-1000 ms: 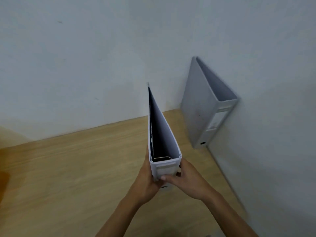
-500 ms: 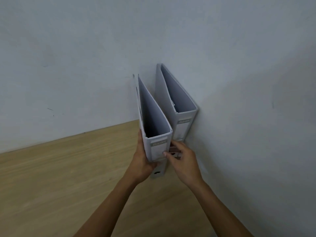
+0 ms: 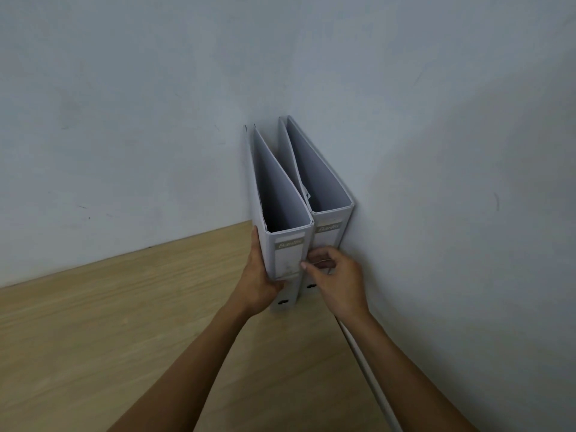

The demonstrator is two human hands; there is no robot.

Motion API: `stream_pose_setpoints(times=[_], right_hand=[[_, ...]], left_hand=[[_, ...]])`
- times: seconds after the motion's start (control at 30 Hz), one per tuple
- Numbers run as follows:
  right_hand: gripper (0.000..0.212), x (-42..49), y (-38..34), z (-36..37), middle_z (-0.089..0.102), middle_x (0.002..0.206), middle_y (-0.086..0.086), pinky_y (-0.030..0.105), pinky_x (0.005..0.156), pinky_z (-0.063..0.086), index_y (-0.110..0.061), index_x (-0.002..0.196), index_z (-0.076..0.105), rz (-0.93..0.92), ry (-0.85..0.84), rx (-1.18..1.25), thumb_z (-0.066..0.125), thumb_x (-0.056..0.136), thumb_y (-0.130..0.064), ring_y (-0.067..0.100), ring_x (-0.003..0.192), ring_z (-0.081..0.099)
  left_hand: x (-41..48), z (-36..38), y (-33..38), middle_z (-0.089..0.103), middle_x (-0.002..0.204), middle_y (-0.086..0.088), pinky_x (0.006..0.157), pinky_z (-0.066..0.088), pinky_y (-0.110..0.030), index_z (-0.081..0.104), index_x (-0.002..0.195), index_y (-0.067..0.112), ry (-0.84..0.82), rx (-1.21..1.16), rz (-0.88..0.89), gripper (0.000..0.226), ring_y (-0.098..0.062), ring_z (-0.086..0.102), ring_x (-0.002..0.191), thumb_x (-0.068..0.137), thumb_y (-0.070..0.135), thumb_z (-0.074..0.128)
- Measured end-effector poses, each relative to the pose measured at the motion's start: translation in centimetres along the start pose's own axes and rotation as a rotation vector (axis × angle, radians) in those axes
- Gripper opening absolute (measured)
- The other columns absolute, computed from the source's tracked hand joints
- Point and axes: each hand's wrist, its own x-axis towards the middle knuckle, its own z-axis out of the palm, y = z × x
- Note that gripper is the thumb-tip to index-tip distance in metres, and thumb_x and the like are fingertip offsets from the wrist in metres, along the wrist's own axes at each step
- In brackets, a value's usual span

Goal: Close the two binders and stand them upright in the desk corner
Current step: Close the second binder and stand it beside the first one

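Two white lever-arch binders stand upright side by side in the desk corner, spines toward me. The right binder (image 3: 324,194) leans against the right wall. The left binder (image 3: 280,198) touches it and reaches back to the rear wall. My left hand (image 3: 258,275) grips the left binder's left cover near the spine. My right hand (image 3: 335,275) pinches the right edge of that spine, fingers pressed between the two spines. Both binders are closed.
The wooden desk (image 3: 124,322) runs left and toward me. White walls meet behind the binders. A thin white strip (image 3: 364,363) runs along the desk's right edge by the wall.
The held binder has travelled from mid-desk into the corner and now stands pressed against the other binder, which has gone from leaning to upright. Both hands stay on it.
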Motion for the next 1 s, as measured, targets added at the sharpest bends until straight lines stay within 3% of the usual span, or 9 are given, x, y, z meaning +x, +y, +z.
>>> stream_pose_setpoints(times=[0.1,0.2,0.33,0.47,0.6,0.73,0.87,1.0], right_hand=[[0.012,0.5,0.4,0.1,0.075,0.085,-0.008,0.029,0.078,0.06,-0.021,0.087,0.074,-0.004,0.018,-0.015,0.083,0.078,-0.021,0.01,0.085,0.07],[0.014,1.2,0.7,0.1,0.074,0.081,-0.006,0.022,0.074,0.057,-0.023,0.082,0.071,-0.001,0.052,-0.021,0.084,0.077,-0.021,0.011,0.082,0.07],[0.012,1.6,0.6,0.2,0.073,0.078,-0.004,0.013,0.068,0.053,-0.014,0.081,0.072,-0.003,0.073,-0.013,0.083,0.079,-0.017,0.01,0.077,0.069],[0.012,1.5,0.7,0.7,0.072,0.078,-0.004,0.014,0.068,0.053,-0.011,0.081,0.071,-0.011,0.102,-0.012,0.082,0.08,-0.016,0.008,0.075,0.068],[0.013,1.4,0.6,1.0,0.072,0.078,-0.003,0.009,0.064,0.051,-0.011,0.08,0.07,-0.023,0.115,-0.011,0.081,0.081,-0.018,0.008,0.074,0.067],[0.014,1.3,0.4,0.9,0.072,0.078,-0.002,0.01,0.064,0.052,-0.011,0.08,0.069,-0.024,0.105,-0.015,0.081,0.081,-0.018,0.007,0.074,0.067],[0.014,1.1,0.0,0.7,0.071,0.08,-0.003,0.009,0.064,0.051,-0.011,0.081,0.069,-0.015,0.093,-0.019,0.081,0.082,-0.018,0.005,0.074,0.066],[0.015,1.1,-0.1,0.4,0.072,0.084,-0.001,0.015,0.07,0.053,-0.01,0.086,0.07,-0.007,0.059,-0.026,0.08,0.082,-0.019,0.009,0.081,0.067]], left_hand=[[0.7,-0.3,0.2,0.043,0.142,0.002,0.087,0.046,0.003,0.002,0.16,0.008,-0.023,-0.01,-0.008,0.116,-0.009,0.041,0.132,0.075,-0.006,0.08],[1.3,-0.5,0.5,0.041,0.136,0.007,0.077,0.044,0.008,0.002,0.16,0.007,-0.044,-0.015,-0.018,0.115,-0.008,0.041,0.13,0.076,-0.007,0.079],[1.4,-0.5,0.7,0.045,0.142,-0.001,0.076,0.046,0.006,-0.002,0.159,0.005,-0.061,-0.006,-0.051,0.117,-0.007,0.042,0.128,0.076,-0.005,0.08],[1.3,-0.5,1.2,0.047,0.145,-0.008,0.075,0.049,0.003,-0.002,0.159,0.005,-0.057,-0.014,-0.078,0.117,-0.007,0.043,0.126,0.076,-0.005,0.08],[1.2,-0.4,1.5,0.049,0.144,-0.009,0.076,0.052,-0.009,-0.001,0.159,0.008,-0.034,0.001,-0.106,0.115,-0.008,0.046,0.123,0.077,-0.004,0.079],[1.0,-0.2,1.7,0.051,0.141,-0.01,0.09,0.05,-0.027,-0.001,0.16,0.013,-0.032,0.003,-0.159,0.113,-0.015,0.05,0.123,0.079,-0.005,0.077],[0.9,0.0,1.9,0.052,0.141,-0.013,0.091,0.051,-0.033,0.011,0.158,0.015,0.012,0.008,-0.185,0.106,-0.03,0.051,0.133,0.078,-0.004,0.078],[0.6,0.1,2.2,0.054,0.144,-0.015,0.096,0.05,-0.036,0.02,0.156,0.014,0.003,0.04,-0.246,0.096,-0.034,0.051,0.135,0.08,-0.003,0.075]])
